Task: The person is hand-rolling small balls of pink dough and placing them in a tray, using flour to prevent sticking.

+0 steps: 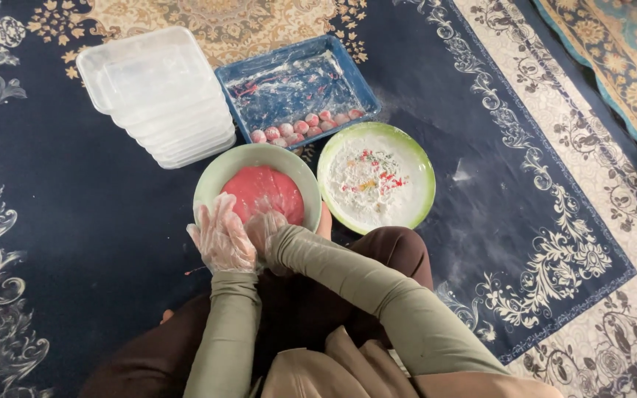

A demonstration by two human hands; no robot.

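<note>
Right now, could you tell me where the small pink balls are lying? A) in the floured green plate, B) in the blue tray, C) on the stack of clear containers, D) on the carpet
B: the small pink balls line the near edge of the blue tray.

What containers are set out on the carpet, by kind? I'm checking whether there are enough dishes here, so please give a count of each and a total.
Green-rimmed bowl with red dough: 1
Green-rimmed plate with flour: 1
Blue tray with small pink balls: 1
Stack of clear plastic containers: 1 stack; the number in it is hard to tell
Total: 4
</note>
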